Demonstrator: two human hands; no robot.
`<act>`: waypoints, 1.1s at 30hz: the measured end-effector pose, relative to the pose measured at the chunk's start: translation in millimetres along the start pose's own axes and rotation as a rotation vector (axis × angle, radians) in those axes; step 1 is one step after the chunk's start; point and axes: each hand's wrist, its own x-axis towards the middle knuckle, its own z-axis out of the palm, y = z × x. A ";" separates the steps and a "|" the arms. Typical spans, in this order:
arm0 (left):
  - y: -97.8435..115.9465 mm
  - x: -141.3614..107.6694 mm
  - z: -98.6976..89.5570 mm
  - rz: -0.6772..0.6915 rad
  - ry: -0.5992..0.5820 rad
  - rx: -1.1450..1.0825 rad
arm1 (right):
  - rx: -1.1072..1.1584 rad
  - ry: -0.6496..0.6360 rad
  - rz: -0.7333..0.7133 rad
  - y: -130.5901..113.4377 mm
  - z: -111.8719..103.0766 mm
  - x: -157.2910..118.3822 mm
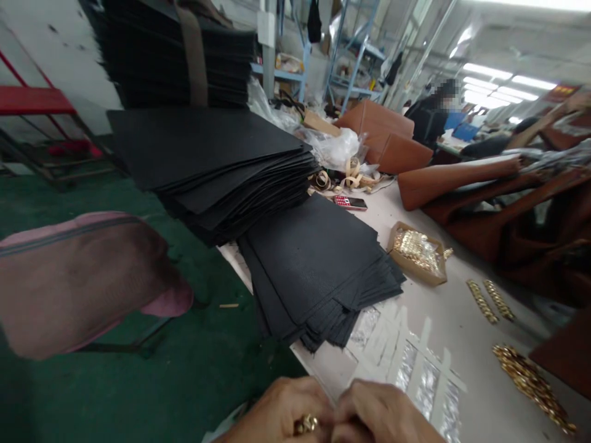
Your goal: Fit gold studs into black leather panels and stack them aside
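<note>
Bare left-hand grip (272,413) and right-hand grip (383,415), curled together at the near edge of the long white table (466,320), any held item hidden, just beside silver foil-faced sheets (406,369).

Leather panels (318,264): black, fine pebbled grain, stacked from 11 to 12 o'clock.
Leather pieces (466,184): tan-brown, plain, at 2 o'clock.
Chain (530,387): bright gold, links glinting, at 4 o'clock.
Ring (306,424): gold, on the left hand (272,415), at 6 o'clock.
Seat cover (78,283): dusty brown with pink edging and a grey stripe, at 9 o'clock.
Floor (152,387): deep green, at 8 o'clock.
Rack (32,100): bright red, at 10 o'clock.
Shelving (355,67): pale blue, at 12 o'clock.
</note>
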 end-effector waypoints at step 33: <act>2.3 10.3 31.2 -0.335 0.253 -0.504 | 0.469 0.441 0.732 15.4 17.0 -69.9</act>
